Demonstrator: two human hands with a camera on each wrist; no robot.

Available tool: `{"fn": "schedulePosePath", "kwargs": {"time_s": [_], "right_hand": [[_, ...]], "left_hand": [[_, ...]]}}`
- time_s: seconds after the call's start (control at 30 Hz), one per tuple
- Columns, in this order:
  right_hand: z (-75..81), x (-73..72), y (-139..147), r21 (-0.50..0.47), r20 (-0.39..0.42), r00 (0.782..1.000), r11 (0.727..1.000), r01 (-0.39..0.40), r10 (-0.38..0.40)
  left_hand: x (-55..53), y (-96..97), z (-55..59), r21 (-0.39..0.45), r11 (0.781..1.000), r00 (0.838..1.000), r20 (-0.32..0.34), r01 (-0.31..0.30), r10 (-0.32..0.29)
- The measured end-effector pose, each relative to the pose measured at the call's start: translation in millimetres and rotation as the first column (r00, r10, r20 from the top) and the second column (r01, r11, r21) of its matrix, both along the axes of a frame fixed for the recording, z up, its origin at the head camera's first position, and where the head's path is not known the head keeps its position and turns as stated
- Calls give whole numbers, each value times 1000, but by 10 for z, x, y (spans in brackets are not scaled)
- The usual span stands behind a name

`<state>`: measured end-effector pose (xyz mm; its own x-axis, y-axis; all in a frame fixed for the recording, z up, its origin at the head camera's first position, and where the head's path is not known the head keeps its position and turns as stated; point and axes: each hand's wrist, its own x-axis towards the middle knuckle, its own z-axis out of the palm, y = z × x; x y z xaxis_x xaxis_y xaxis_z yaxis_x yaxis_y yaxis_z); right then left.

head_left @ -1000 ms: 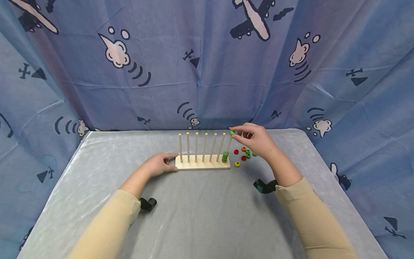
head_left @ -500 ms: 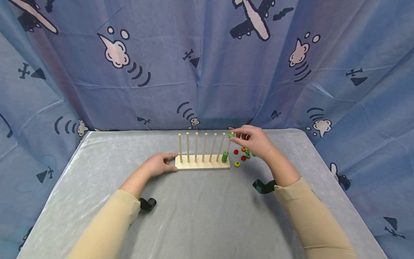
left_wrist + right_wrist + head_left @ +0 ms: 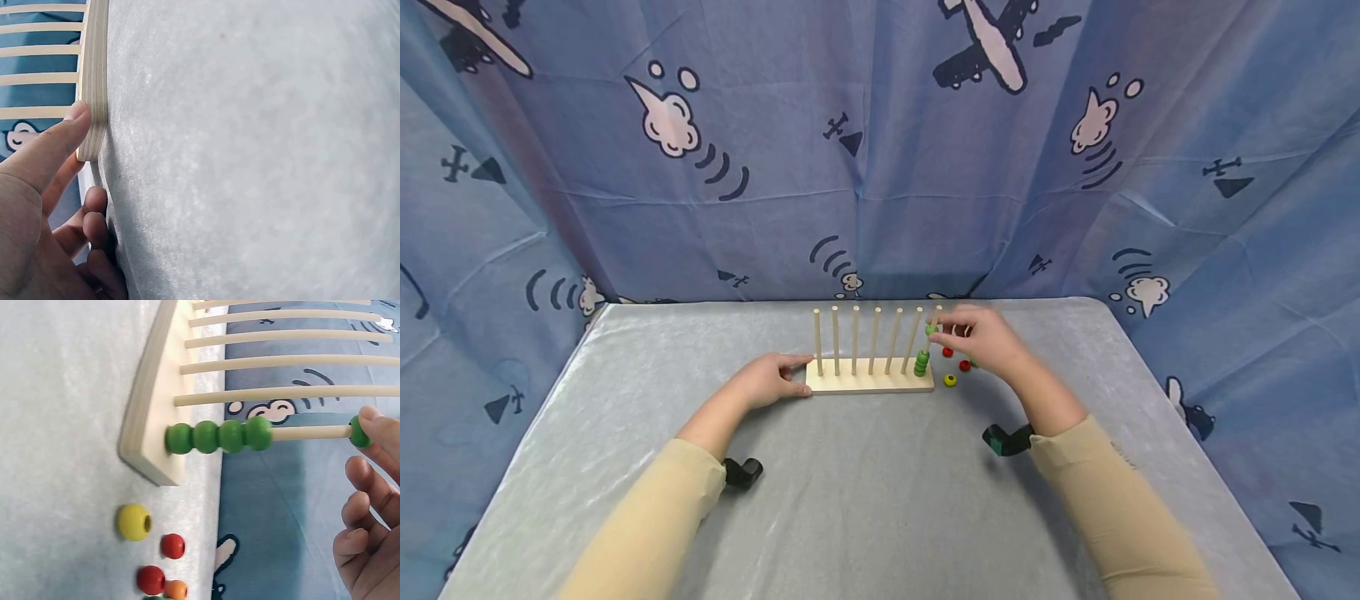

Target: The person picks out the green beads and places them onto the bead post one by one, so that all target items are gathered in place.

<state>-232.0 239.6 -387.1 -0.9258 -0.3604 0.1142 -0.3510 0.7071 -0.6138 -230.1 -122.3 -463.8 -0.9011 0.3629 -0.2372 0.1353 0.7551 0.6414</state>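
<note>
My right hand (image 3: 981,337) pinches a green bead (image 3: 359,431) between thumb and fingertip. The bead is already threaded on the rightmost peg (image 3: 309,432) of the peg board (image 3: 870,379). A second ago I held it at the peg's very tip; now it sits partway down the shaft, so it is on and sliding toward the stack. Four green beads (image 3: 219,436) sit at that peg's foot, touching the board. The bead in my fingers is still well above them. The other fingers of the hand hang loosely curled.

My left hand (image 3: 767,381) hasn't moved. The thumb (image 3: 59,140) presses the board's left end and the other fingers curl under beside it, bracing the board. The other six pegs are bare.

Loose beads lie on the table (image 3: 865,483) just right of the board: a yellow bead (image 3: 134,522) nearest, two red beads (image 3: 161,562), and an orange one (image 3: 175,589). In the head view my hand hides part of that cluster.

Judgement: this bead is nearly placed, and only the release is left.
</note>
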Motion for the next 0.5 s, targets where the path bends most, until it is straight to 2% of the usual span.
{"fn": "schedulePosePath", "kwargs": {"time_s": [0.27, 0.5], "right_hand": [[-164, -8, 10, 12, 88, 996, 1000, 15, -16], [-297, -19, 17, 3, 73, 997, 1000, -20, 20]], "left_hand": [[2, -1, 5, 0, 1000, 1000, 5, -1, 1], [4, 3, 17, 0, 1000, 1000, 10, -4, 4]]}}
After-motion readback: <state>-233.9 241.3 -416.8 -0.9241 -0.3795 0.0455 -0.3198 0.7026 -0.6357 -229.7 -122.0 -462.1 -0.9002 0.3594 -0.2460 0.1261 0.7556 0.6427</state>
